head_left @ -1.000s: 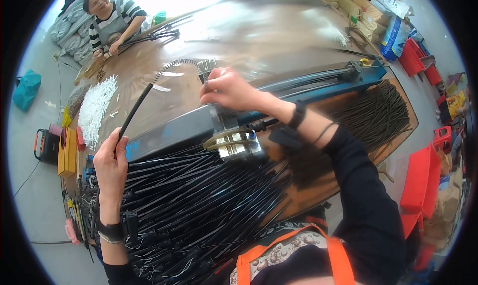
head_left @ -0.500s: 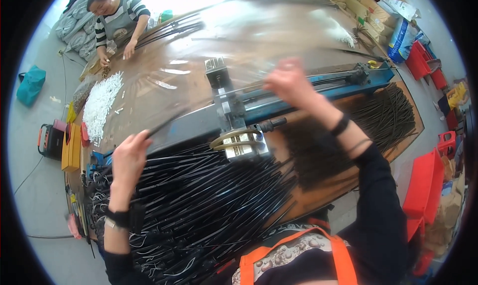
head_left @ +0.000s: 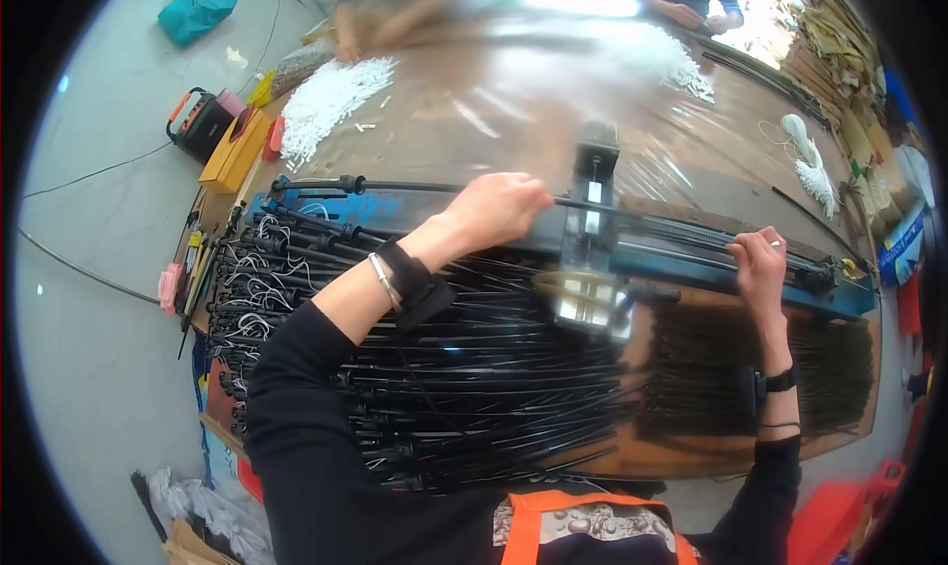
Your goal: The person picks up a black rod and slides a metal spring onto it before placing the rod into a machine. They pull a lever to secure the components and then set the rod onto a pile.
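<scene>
Your left hand (head_left: 499,209) is closed around a black rod (head_left: 415,186), which runs left of that grip to a thicker end and right of it across a metal clamp (head_left: 595,157). Your right hand (head_left: 760,259) pinches the right end of a thin spring (head_left: 681,231), stretched between clamp and fingertips. Below your left grip lies a heap of black rods (head_left: 494,367); beyond it, leftward, white pieces (head_left: 331,106).
</scene>
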Motion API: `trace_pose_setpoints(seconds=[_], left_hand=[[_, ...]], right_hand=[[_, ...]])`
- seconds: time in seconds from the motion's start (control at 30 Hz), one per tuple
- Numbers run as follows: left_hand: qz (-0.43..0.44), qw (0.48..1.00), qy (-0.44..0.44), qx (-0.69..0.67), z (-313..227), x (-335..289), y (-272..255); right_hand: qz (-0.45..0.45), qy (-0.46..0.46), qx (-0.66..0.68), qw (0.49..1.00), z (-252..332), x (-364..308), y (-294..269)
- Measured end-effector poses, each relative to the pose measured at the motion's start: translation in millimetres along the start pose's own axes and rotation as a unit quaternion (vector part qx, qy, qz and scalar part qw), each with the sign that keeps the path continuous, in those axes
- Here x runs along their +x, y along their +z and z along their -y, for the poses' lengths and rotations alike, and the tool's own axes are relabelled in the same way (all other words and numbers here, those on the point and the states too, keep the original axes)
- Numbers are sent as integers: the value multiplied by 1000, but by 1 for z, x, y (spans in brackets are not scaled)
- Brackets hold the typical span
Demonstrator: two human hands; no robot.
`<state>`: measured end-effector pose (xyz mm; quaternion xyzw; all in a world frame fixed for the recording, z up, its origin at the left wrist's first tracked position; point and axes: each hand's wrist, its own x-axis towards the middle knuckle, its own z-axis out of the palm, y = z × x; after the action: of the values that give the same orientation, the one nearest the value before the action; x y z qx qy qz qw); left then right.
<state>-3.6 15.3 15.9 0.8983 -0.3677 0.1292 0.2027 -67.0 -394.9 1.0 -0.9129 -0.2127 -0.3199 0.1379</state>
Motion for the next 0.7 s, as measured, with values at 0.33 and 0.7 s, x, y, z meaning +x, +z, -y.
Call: trace_pose_setpoints(seconds=[0.33, 0.7], left_hand=[[-137, 988, 63, 27, -3, -3, 14], [-27, 999, 26, -14, 2, -2, 18]], right_hand=[[2, 24, 18, 1000, 0, 0, 9], [-43, -1, -50, 998, 23, -4, 1]])
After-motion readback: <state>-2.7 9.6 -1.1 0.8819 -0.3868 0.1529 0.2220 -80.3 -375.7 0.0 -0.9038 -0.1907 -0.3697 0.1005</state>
